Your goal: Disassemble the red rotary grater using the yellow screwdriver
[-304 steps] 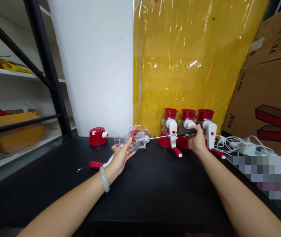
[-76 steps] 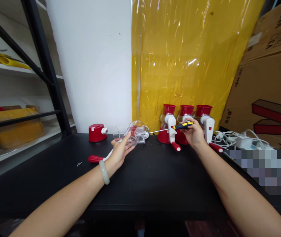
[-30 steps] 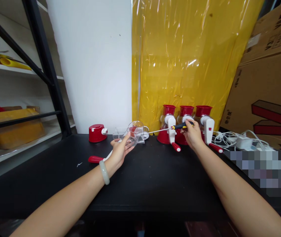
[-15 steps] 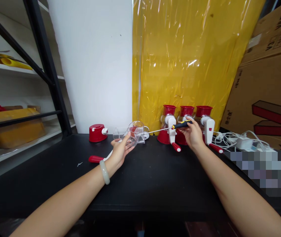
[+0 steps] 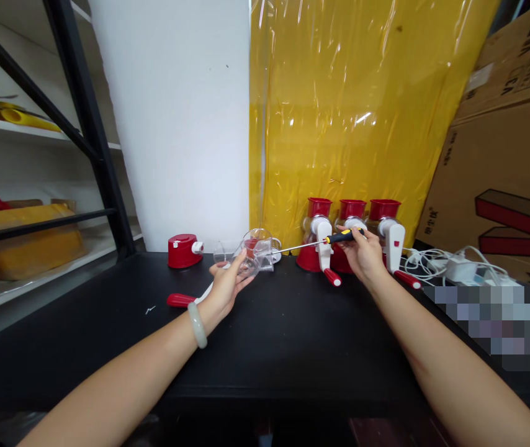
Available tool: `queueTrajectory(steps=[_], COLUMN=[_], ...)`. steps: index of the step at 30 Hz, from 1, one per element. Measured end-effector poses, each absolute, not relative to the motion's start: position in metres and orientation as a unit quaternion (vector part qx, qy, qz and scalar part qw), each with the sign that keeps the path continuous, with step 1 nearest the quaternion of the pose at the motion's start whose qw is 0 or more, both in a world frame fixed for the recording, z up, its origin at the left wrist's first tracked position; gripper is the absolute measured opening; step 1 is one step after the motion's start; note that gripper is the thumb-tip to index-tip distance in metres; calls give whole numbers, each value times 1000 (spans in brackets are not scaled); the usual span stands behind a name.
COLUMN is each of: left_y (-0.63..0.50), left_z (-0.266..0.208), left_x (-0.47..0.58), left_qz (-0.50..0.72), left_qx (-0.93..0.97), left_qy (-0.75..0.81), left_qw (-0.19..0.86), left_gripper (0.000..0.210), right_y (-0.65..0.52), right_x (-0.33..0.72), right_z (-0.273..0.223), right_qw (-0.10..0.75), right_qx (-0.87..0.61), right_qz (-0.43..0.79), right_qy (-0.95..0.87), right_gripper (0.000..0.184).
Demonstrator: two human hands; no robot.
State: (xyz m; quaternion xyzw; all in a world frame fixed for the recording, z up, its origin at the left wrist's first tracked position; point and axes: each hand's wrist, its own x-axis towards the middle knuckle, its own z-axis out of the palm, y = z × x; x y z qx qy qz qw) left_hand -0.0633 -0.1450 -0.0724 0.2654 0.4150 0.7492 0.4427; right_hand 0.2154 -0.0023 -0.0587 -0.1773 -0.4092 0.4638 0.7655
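My left hand (image 5: 226, 282) is closed around a clear plastic grater body (image 5: 261, 248), lifted above the black table. Between the fingers of my right hand (image 5: 362, 251) is a yellow-and-black screwdriver (image 5: 343, 236). Its long metal shaft points left, and the tip meets the right side of the clear body; exactly what it touches is too small to tell. Behind my left hand lies a white crank with a red handle (image 5: 180, 300), partly hidden. A red base (image 5: 184, 251) with a white knob stands to the left. A white round part (image 5: 275, 251) shows behind the clear body.
Three red-and-white rotary graters (image 5: 319, 236) stand in a row behind my right hand. White cables and adapters (image 5: 460, 268) lie at the right, by a large cardboard box (image 5: 502, 155). A black-framed shelf (image 5: 83, 118) rises at the left.
The fingers of my right hand have shifted slightly on the screwdriver's handle. My left hand and the clear body stay nearly still.
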Motion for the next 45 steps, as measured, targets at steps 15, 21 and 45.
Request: queueTrajectory(steps=[15,21,45], left_y=[-146,-145,-145], left_z=[-74,-71,-68], left_x=[-64,-63,-62], left_qz=[748,753,755], left_qx=[263,252,245], left_qy=[415,412,418], left_qw=[447,446,443], left_gripper=[65,63,59], right_y=[-3,-3,-5], right_x=[223,222,207], right_z=[-58,-56,-65], right_qw=[757,756,793], right_qx=[-133,-150,-195], right_qz=[509,508,409], right_qy=[-389,-384,-407], right_gripper=[45,39,52])
